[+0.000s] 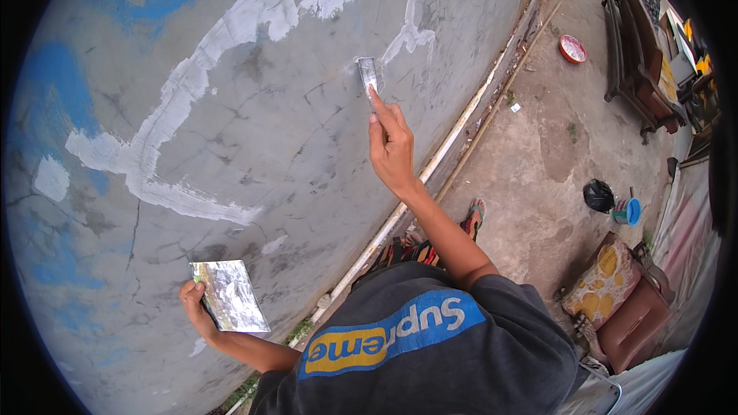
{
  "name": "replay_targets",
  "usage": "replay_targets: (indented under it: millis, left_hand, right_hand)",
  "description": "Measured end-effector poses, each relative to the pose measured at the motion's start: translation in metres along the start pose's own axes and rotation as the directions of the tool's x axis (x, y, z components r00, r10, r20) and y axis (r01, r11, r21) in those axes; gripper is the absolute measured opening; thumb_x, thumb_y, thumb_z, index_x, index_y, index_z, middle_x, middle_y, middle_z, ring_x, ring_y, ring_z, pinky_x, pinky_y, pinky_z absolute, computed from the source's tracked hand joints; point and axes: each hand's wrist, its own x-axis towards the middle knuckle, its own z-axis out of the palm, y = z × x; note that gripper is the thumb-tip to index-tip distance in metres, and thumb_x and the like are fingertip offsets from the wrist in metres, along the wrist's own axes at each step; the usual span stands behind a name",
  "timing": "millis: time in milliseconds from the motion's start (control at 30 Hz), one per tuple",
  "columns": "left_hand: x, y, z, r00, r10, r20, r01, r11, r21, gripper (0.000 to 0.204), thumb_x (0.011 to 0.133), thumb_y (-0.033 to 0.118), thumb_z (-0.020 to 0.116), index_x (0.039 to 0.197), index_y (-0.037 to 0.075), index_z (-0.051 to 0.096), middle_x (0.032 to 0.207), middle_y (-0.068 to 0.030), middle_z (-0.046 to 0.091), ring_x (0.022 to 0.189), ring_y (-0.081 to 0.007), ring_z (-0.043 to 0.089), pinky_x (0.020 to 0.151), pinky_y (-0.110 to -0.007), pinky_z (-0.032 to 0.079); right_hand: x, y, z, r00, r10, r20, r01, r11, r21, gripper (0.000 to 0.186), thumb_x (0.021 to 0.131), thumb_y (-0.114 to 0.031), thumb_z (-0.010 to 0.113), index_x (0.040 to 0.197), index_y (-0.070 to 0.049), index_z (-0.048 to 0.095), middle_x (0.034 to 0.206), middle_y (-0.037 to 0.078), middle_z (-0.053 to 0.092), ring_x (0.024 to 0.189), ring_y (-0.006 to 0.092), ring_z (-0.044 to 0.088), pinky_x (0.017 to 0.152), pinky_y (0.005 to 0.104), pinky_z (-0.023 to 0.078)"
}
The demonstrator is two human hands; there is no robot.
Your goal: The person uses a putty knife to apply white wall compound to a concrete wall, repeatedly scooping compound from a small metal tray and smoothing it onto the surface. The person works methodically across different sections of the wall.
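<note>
My right hand [390, 142] grips a small metal putty knife [367, 69], its blade against the cracked grey wall [292, 131], just beside a short, branching white filler streak [411, 34]. My left hand [197, 306] holds a rectangular metal plate [234, 296] smeared with whitish material, lower down in front of the wall. Broad white filler strips [173, 107] run over the wall up and left of the knife, among worn patches of blue paint [65, 84].
A pipe [453, 138] and a pole [492, 107] run along the wall's foot. On the concrete floor [546, 154] are a red basin [573, 48], a wooden bench [638, 46], a black bag [598, 195], a blue bucket [628, 212] and a cushioned chair [634, 315].
</note>
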Motion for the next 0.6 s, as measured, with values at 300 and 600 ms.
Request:
replay_targets:
  millis: [300, 600]
  left_hand:
    - [0.001, -0.003, -0.003, 1.000, 0.020, -0.012, -0.021, 1.000, -0.014, 0.022, 0.083, 0.016, 0.066, 0.096, 0.000, 0.060, 0.086, -0.0048, 0.058, 0.081, -0.0129, 0.052, 0.079, -0.028, 0.041]
    - [0.000, -0.007, 0.002, 0.994, 0.009, -0.106, -0.013, 0.999, -0.034, 0.024, 0.083, 0.017, 0.066, 0.098, -0.002, 0.061, 0.089, -0.0051, 0.059, 0.083, -0.0134, 0.052, 0.079, -0.028, 0.041]
  right_hand:
    - [-0.003, 0.003, 0.002, 0.997, -0.037, 0.068, 0.041, 0.998, -0.049, 0.053, 0.092, 0.005, 0.053, 0.142, -0.012, 0.052, 0.084, 0.006, 0.046, 0.061, 0.0124, 0.041, 0.058, 0.0268, 0.041]
    - [0.024, -0.023, -0.046, 0.979, 0.011, 0.202, -0.001, 0.999, -0.049, 0.047, 0.092, 0.003, 0.054, 0.138, -0.007, 0.055, 0.076, 0.008, 0.046, 0.062, 0.0151, 0.043, 0.060, 0.0278, 0.041]
